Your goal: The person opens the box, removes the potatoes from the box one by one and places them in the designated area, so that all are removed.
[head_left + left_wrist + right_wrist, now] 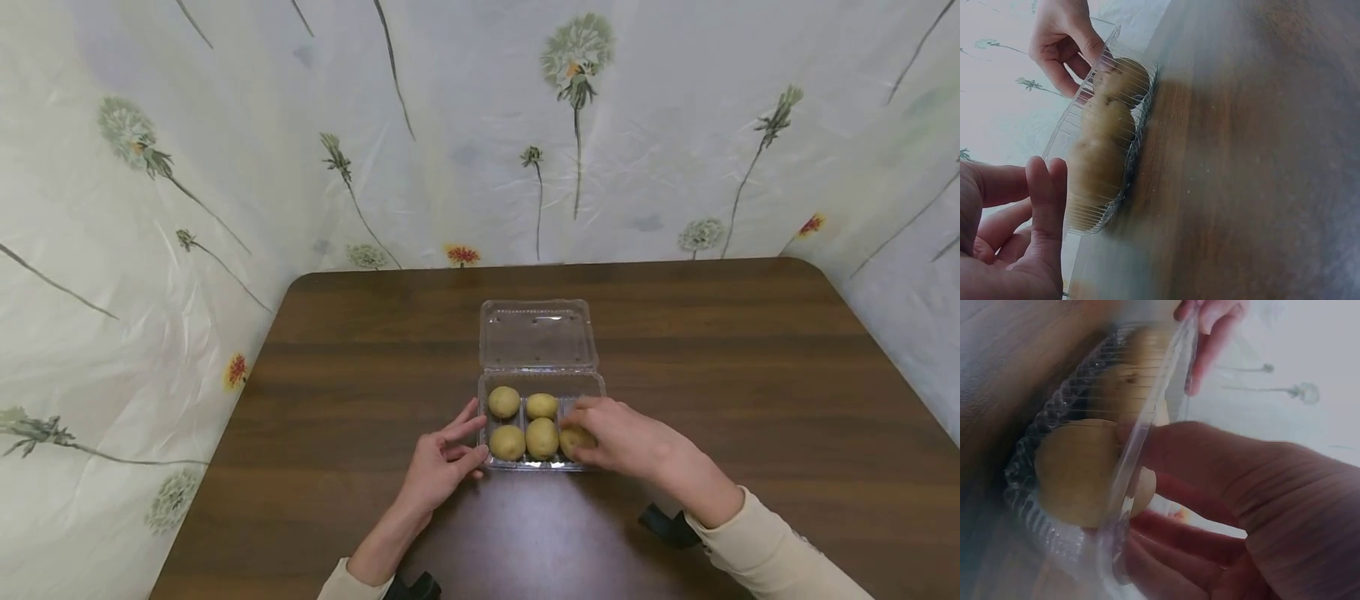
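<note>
A clear plastic clamshell container (540,377) lies on the table with its lid (536,335) folded back, away from me. Potatoes fill it in two rows; the front-left potato (507,442), front-middle potato (542,437), back-left potato (504,402) and back-middle potato (542,407) show plainly. My left hand (441,467) holds the container's left rim by its front corner between thumb and fingers. Reaching into the right end, my right hand (626,437) has thumb and fingers around the front-right potato (1079,472). That hand covers the back-right compartment in the head view.
The brown wooden table (360,358) extends around the container on all sides. A floral plastic sheet (465,125) hangs behind it and at both sides. Dark straps (670,527) sit at my wrists, beside light sleeves.
</note>
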Motion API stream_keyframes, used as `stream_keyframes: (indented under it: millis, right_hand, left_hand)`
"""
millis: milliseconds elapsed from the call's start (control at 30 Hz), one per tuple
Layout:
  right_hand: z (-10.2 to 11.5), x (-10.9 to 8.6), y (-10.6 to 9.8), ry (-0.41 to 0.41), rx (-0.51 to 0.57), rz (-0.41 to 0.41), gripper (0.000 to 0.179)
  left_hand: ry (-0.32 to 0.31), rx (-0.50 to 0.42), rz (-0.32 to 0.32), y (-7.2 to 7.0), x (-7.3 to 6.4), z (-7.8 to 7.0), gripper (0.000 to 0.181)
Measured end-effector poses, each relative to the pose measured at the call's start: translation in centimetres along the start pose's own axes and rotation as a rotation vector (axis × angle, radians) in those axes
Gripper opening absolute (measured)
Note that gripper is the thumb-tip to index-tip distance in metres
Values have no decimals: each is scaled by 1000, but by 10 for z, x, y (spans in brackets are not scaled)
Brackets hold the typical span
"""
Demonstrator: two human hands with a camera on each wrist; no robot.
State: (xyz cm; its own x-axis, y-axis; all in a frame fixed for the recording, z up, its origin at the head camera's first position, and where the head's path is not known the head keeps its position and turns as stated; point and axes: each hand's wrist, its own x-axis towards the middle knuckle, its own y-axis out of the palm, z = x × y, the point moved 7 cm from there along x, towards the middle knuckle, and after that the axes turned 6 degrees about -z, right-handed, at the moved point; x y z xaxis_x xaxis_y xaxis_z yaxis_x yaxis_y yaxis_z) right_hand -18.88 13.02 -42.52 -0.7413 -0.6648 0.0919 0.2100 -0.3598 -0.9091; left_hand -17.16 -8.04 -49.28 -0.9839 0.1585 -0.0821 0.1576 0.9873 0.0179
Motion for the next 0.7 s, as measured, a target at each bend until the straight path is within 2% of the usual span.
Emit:
stream_keyframes:
  millis: [200, 300, 500, 700]
  right_hand:
    - [-3, 4, 5, 82, 101, 75, 24]
    - [-4, 5, 6, 101, 117, 91, 25]
    - [-4, 5, 5, 73, 112, 84, 26]
    - [-6, 3, -1, 45, 108, 45, 30]
  left_hand:
    - [10, 1, 2, 0, 1, -1, 45]
    - [7, 2, -1, 0, 0, -1, 45]
    - [-9, 6, -4, 0, -1, -1, 46]
    - [-4, -8, -9, -1, -1, 0, 45]
